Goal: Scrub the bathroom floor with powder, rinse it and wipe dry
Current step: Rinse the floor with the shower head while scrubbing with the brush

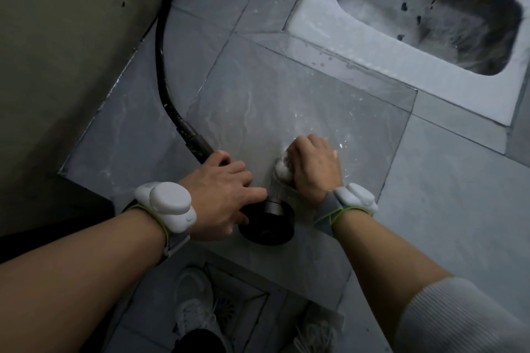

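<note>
A white scrubbing wad sat on the wet grey floor tile near its lower edge, clenched in the right hand. Just beside it, the left hand gripped the black shower head, its hose running toward the wall.

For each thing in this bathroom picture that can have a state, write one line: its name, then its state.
left hand: grips the shower head
right hand: grips the white cloth, pressing it on the tile
shower head: face down, water running
white cloth: bunched, wet
floor tile: wet, streaky
squat toilet: uncovered
</note>
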The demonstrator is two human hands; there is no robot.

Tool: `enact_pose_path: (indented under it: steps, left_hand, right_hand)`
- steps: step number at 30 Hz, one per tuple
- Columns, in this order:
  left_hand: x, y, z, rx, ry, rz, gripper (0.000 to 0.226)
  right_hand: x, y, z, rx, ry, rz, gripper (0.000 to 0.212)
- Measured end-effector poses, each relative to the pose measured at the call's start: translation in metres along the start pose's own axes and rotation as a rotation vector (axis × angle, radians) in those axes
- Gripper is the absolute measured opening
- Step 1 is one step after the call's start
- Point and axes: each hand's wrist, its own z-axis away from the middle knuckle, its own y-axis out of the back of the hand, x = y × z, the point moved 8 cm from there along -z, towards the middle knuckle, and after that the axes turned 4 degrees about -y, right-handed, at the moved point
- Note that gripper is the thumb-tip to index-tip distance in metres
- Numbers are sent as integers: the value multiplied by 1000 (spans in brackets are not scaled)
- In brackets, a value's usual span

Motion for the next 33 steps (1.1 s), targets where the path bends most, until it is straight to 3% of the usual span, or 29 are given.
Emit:
enact_pose_path:
  steps: [2, 4, 6, 12, 18, 22, 24, 27, 31, 33]
  left_hand:
    - [1, 2, 1, 13, 2, -17, 30]
    - [1, 4, 1, 24, 10, -19, 30]
    - [4, 5, 0, 20, 12, -2, 30]
    - [17, 19, -10, 40, 25, 27, 31]
    - [49, 24, -33, 25, 49, 78, 30]
    - [74, 16, -50, -23, 71, 115, 34]
    - [86, 14, -59, -31, 57, 105, 34]
    - [100, 14, -69, -14, -11, 138, 30]
    - [111, 21, -80, -24, -91, 93, 29]
    - [115, 27, -85, -39, -94, 85, 28]
  right_hand:
    - [8, 6, 4, 9, -94, -72, 24]
    - [2, 7, 15, -53, 7, 53, 51]
    - [2, 2, 23, -135, 65, 173, 64]
    - [53, 13, 37, -166, -313, -20, 70]
    - [94, 34, 77, -113, -433, -191, 62]
    - [114, 45, 91, -34, -459, -164, 59]
    - [125, 46, 96, -37, -505, -343, 57]
    - [137, 40, 104, -121, -530, -639, 56]
    - [151, 33, 110, -273, -426, -638, 31]
    - [154, 33, 113, -303, -464, -776, 28]
